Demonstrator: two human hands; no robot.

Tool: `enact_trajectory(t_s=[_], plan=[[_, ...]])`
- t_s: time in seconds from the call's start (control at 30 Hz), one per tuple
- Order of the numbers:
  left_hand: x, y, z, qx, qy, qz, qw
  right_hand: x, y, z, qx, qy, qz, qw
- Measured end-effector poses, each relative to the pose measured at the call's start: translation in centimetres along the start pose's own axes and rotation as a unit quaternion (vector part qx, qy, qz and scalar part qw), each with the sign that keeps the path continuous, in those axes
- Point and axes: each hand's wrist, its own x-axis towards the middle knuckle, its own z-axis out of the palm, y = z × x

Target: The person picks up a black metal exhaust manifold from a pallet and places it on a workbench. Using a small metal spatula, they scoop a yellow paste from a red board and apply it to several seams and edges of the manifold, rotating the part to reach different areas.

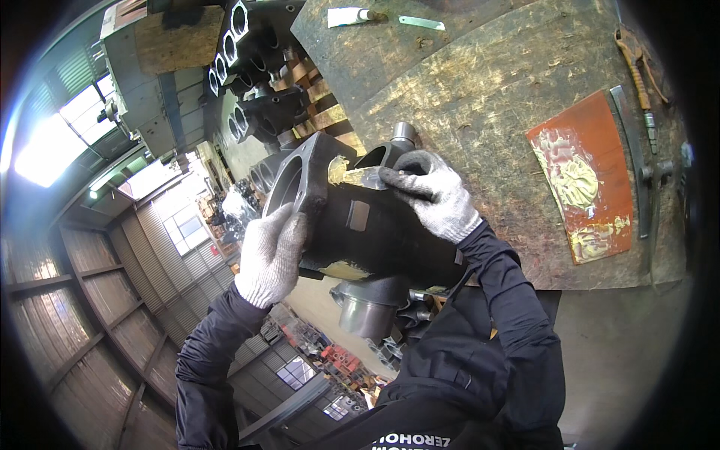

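A large black metal casting [382, 232], with an oval flanged opening at its left end and bare-metal pipe stubs, lies across the middle of the view. My left hand [271, 251], in a white knit glove, is closed on the rim of that flange. My right hand [439, 191], gloved with dark-smudged fingertips, pinches a flat, greyish putty spatula [365, 178] against the casting's upper side. Beside the blade is a patch of pale yellow putty [338, 169]. Another putty smear [345, 270] covers part of the casting's lower edge.
On the worn wooden workbench [450, 90] lies an orange-red board [592, 180] with a mound of yellow putty. A tube [349, 16], a pale green strip [421, 23] and an air hose [636, 71] lie toward its edges. More black castings [274, 105] stand at the far left.
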Motion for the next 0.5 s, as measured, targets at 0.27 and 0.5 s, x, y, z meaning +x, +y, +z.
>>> enact_trajectory(t_s=[0.27, 0.5], plan=[[-0.1, 0.1, -0.1, 0.001, 0.004, 0.010, 1.000, 1.5, -0.5, 1.0, 0.008, -0.003, -0.046, 0.999], [-0.2, -0.1, 0.1, -0.025, 0.004, -0.027, 0.999, 1.5, -0.4, 1.7, -0.033, 0.026, -0.059, 0.997]])
